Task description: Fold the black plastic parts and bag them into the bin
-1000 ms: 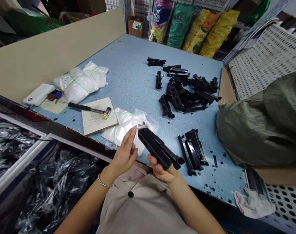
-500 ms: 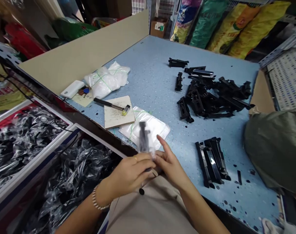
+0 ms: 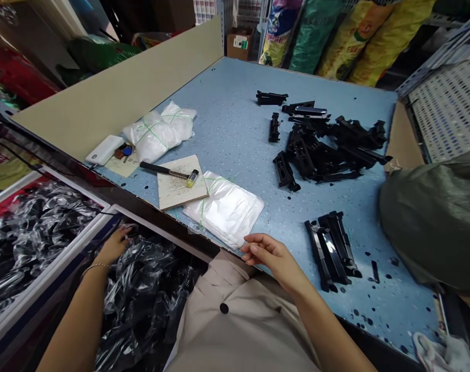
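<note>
My left hand [image 3: 115, 244] is low at the left, inside a box of black parts in clear plastic bags [image 3: 142, 289]. Its fingers are spread beside a bagged part [image 3: 131, 227] near the box's far wall, and no grip shows. My right hand [image 3: 269, 254] hovers at the table's front edge, fingers loosely bent and apart, with nothing seen in them. Its fingertips are by the near corner of a stack of clear plastic bags [image 3: 231, 212] tied with green string. Left of that stack, a small hammer [image 3: 169, 170] lies on a pale square board [image 3: 181, 194].
Black plastic parts [image 3: 316, 144] lie heaped on the blue table [image 3: 227, 129]. Several long black pieces [image 3: 331, 250] lie nearer, at the right. Tied white bundles [image 3: 157, 132] and a white device [image 3: 104, 150] stand at the left. A dark green sack [image 3: 432, 217] bulges over the right edge.
My left hand has left my right hand and moved down left into the box, taking the bagged black part away from above the table. My right hand stays near the stack. The view has shifted slightly.
</note>
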`<state>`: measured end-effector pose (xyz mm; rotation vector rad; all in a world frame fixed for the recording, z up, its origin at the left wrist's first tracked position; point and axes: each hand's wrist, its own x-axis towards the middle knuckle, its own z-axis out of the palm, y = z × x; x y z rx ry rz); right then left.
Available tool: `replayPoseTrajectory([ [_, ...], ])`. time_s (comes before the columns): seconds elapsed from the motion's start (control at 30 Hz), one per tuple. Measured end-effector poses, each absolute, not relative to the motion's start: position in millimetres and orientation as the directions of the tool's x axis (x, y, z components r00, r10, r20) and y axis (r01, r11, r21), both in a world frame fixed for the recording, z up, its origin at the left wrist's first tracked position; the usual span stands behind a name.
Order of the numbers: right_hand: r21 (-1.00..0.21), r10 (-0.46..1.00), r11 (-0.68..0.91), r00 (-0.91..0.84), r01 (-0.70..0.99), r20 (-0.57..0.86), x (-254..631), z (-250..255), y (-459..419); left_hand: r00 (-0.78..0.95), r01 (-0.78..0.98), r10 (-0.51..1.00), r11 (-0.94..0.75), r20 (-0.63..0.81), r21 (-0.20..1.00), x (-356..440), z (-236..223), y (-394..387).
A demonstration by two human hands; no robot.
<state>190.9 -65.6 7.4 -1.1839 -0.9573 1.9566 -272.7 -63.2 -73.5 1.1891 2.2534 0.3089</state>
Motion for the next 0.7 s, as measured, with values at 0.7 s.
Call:
replayPoseTrajectory([
  [0.7, -0.289, 0.996, -0.090, 0.087, 0.953, -0.022, 337.6, 10.3, -80.5, 0.254, 0.825, 0.943, -0.326, 0.213, 0.461, -10.1, -17.5, -4.2],
])
